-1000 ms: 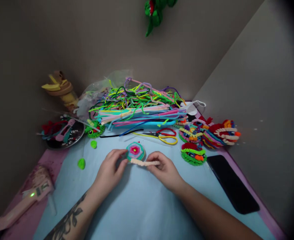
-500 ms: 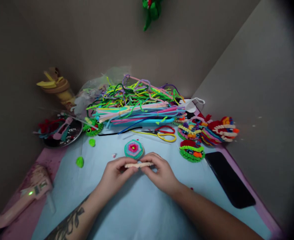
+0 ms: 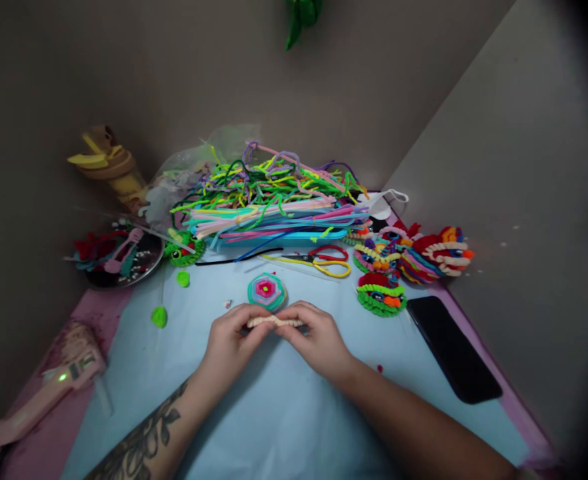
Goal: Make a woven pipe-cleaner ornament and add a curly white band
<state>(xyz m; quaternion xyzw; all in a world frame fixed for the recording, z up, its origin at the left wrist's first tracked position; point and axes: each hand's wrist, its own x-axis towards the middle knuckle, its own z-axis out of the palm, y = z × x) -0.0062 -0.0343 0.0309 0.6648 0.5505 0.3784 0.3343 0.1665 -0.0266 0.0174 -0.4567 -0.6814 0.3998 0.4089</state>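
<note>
Both of my hands pinch a short cream pipe-cleaner piece [image 3: 274, 321] held level just above the light blue table [image 3: 284, 413]. My left hand [image 3: 231, 340] grips its left end and my right hand [image 3: 317, 339] grips its right end, fingers closed. Just beyond the hands lies a round woven disc [image 3: 267, 291] of teal, pink and yellow pipe cleaner, flat on the table and apart from my fingers.
A big heap of coloured pipe cleaners [image 3: 274, 200] fills the back. Scissors [image 3: 324, 260] lie before it. Finished woven figures [image 3: 409, 260] sit at the right, a black phone [image 3: 451, 347] nearer. A glue gun [image 3: 49, 390] lies at the left, a dish [image 3: 119, 257] behind it.
My left hand let go of the woven disc and came onto the cream piece; both hands drew together toward me, leaving the disc on the table.
</note>
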